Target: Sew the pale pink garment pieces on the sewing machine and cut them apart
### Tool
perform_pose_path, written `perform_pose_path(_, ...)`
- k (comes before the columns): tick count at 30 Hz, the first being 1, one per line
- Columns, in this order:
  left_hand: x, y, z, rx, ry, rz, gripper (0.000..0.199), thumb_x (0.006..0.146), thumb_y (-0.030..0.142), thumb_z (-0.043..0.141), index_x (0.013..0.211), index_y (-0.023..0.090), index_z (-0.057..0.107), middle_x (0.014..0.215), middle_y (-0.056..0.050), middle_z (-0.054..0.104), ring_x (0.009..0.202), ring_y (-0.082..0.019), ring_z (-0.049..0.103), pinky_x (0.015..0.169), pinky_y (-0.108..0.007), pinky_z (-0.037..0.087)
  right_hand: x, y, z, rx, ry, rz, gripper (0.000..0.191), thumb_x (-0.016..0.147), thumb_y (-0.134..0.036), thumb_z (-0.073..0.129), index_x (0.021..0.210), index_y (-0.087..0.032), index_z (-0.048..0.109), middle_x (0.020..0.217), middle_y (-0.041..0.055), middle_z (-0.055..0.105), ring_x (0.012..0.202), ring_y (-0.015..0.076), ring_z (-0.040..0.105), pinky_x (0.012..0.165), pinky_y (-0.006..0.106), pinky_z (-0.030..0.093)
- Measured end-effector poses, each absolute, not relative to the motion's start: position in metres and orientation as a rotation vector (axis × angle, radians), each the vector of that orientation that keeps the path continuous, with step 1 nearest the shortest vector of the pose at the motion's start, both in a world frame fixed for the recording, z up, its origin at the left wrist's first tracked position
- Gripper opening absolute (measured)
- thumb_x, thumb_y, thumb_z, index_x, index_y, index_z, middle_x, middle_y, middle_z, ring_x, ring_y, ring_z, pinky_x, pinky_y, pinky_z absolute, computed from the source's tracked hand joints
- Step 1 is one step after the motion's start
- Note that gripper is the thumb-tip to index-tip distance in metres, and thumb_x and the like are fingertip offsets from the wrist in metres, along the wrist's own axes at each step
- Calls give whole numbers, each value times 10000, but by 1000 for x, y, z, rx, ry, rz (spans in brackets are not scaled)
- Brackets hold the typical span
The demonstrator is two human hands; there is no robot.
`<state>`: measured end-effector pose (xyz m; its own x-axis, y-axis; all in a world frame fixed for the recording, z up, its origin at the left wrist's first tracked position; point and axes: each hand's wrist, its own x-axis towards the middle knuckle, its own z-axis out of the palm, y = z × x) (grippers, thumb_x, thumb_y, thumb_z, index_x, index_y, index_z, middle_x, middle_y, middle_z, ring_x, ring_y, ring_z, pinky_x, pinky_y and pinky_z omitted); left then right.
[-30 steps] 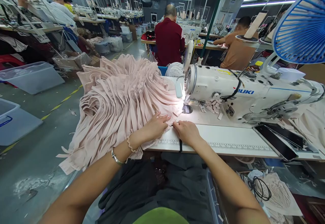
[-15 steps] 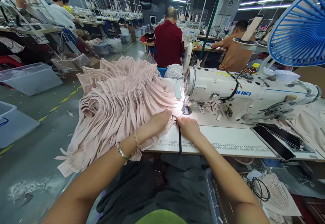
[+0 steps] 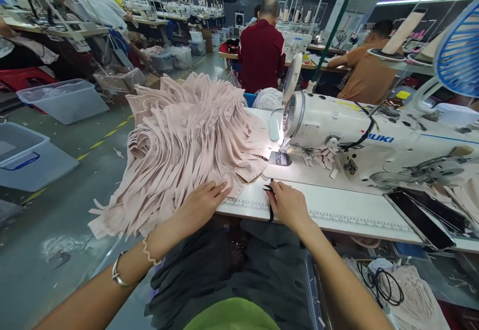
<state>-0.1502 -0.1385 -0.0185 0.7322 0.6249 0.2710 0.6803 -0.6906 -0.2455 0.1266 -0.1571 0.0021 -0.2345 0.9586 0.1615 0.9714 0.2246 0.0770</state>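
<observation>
A large gathered pile of pale pink fabric (image 3: 187, 145) covers the left part of the white sewing table (image 3: 337, 205). My left hand (image 3: 202, 202) lies on the fabric's front edge, palm down, fingers apart. To the right, my right hand (image 3: 287, 201) is closed on small black snips (image 3: 268, 188), whose tips point left. It rests by the table's printed ruler, in front of the needle area. The white sewing machine (image 3: 329, 125) stands just behind, its lamp lighting the needle plate (image 3: 280, 159). The fabric's right corner reaches close to the needle.
Two phones (image 3: 421, 220) lie at the table's right. A blue fan (image 3: 458, 50) and thread cones (image 3: 404, 33) stand above the machine. Plastic bins (image 3: 33, 155) sit on the floor at left. People work at other machines, one in a dark red shirt (image 3: 262, 53).
My left hand has moved left and toward me, away from the needle, and its fingers have spread. My right hand has come slightly toward me, showing the snips. The view has shifted left.
</observation>
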Motion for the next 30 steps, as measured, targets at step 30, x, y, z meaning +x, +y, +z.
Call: perform_pose_path(30, -127, -136, -5, -2684, -735, -404, 221, 910, 40, 443, 863, 137, 636, 961, -96, 708, 890, -206, 651, 904, -379, 467, 91, -154, 3, -1783, -2686, -284, 207, 974, -147, 388, 1085, -185, 558, 938, 101, 674, 858, 200, 645, 656, 292, 345)
